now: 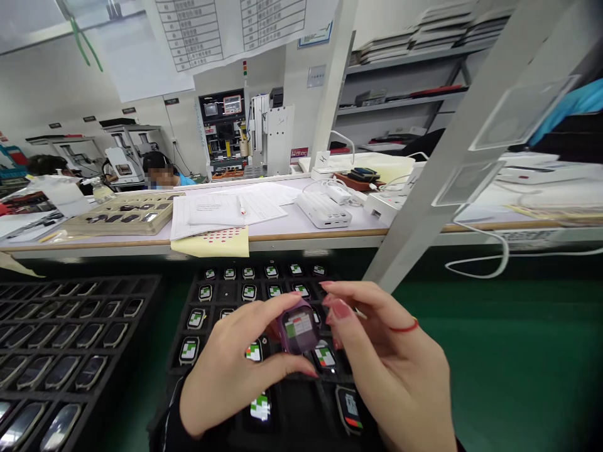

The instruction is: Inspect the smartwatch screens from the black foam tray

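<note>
Pretty clearly an electronics assembly floor, some kind of smartwatch line. Right under the fingers (292,361) sits a black tray (207,333) full of watch bodies with lit test screens, and off to their left another tray (56,351) holds rows of dark ones. Past the fingertips runs a long white bench (330,235) with paperwork (226,210), a sticker sheet (211,242) and white chargers (323,210). Further back there are test machines (226,132), printed charts (226,28) hanging overhead, shelving (409,75) up to the right, and another person (160,171) working at a station. Green mat (494,364) on the desk to the right of the hands.
</note>
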The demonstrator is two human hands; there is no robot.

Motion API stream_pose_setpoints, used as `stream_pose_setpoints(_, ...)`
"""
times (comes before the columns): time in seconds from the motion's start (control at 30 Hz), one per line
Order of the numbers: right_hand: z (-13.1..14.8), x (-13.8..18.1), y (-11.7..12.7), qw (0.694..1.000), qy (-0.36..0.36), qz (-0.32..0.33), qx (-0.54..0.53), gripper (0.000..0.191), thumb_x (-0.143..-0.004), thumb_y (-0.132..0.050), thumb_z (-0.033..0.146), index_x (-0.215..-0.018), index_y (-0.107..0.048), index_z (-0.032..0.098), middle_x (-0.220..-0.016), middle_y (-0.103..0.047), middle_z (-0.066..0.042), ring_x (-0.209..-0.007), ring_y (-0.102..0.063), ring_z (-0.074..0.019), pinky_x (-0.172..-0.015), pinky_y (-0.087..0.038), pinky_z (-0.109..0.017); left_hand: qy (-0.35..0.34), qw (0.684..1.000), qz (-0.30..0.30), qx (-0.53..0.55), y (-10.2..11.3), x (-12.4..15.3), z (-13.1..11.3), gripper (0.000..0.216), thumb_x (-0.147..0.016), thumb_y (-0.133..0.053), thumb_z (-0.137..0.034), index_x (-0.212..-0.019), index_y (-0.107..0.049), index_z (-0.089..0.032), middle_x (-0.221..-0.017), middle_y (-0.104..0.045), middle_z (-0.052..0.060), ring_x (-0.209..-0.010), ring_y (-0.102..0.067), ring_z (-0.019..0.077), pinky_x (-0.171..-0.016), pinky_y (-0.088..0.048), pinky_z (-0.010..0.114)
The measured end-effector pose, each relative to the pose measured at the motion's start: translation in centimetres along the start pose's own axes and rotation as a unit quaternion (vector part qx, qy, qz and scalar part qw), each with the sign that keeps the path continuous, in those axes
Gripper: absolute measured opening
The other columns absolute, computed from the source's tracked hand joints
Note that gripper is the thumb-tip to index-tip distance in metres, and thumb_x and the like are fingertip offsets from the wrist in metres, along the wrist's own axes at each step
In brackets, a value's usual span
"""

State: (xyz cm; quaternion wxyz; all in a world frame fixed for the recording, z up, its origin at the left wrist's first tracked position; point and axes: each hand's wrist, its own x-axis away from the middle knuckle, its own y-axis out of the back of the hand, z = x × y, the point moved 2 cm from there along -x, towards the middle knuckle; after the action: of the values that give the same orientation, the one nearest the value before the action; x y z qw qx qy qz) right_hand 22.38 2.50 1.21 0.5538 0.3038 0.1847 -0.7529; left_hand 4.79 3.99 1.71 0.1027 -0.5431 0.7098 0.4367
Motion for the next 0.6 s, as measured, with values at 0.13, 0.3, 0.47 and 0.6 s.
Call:
stream_pose_setpoints(0.13, -0.31, -0.31, -0.16, 0.982, -0.085, 0.160, -0.054, 0.028, -0.111, -0.053, 0.043, -0.116, -0.076, 0.028, -0.091, -0.074, -0.002, -0.082, -0.070, -0.0184, -0.075, -0.058, -0.022, -0.009, 1.000, -0.002, -0.015, 0.08, -0.04, -0.07, 0.065, -0.079, -0.086, -0.034, -0.137, -0.059, -0.035, -0.102, -0.077, -0.005, -0.083, -0.068, 0.0117, -0.082, -0.057, 0.021)
stream_pose_setpoints(0.3, -0.58, 0.04, -0.36, 0.944, -0.167, 0.250, -0.134, 0.027, -0.106, -0.061, 0.040, -0.126, -0.074, 0.026, -0.085, -0.072, -0.001, -0.077, -0.069, -0.0188, -0.071, -0.060, -0.023, -0.009, 1.000, 0.001, -0.023, 0.38, -0.07, -0.10, 0.060, -0.080, -0.086, -0.034, -0.135, -0.062, -0.032, -0.087, -0.072, -0.003, -0.072, -0.061, 0.0130, -0.069, -0.055, 0.023)
stream_pose_setpoints(0.47, -0.57, 0.48, 0.04, 0.926, -0.180, 0.268, -0.196, 0.041, -0.095, -0.075, 0.027, -0.136, -0.069, 0.029, -0.105, -0.076, -0.004, -0.095, -0.073, -0.0231, -0.088, -0.061, -0.032, -0.029, 0.999, -0.009, -0.024, 0.69, -0.18, -0.09, 0.052, -0.085, -0.081, -0.036, -0.133, -0.063, -0.029, -0.082, -0.069, -0.001, -0.069, -0.059, 0.0128, -0.065, -0.053, 0.023)
stream_pose_setpoints(0.6, -0.81, 0.66, -0.05, 0.922, -0.204, 0.249, -0.215, 0.044, -0.095, -0.077, 0.035, -0.137, -0.068, 0.027, -0.107, -0.077, -0.007, -0.095, -0.073, -0.0256, -0.088, -0.062, -0.037, -0.033, 0.999, -0.020, -0.039, 0.58, -0.14, 0.05, 0.055, -0.083, -0.082, -0.040, -0.133, -0.063, -0.028, -0.081, -0.068, -0.001, -0.068, -0.059, 0.0134, -0.067, -0.054, 0.026)
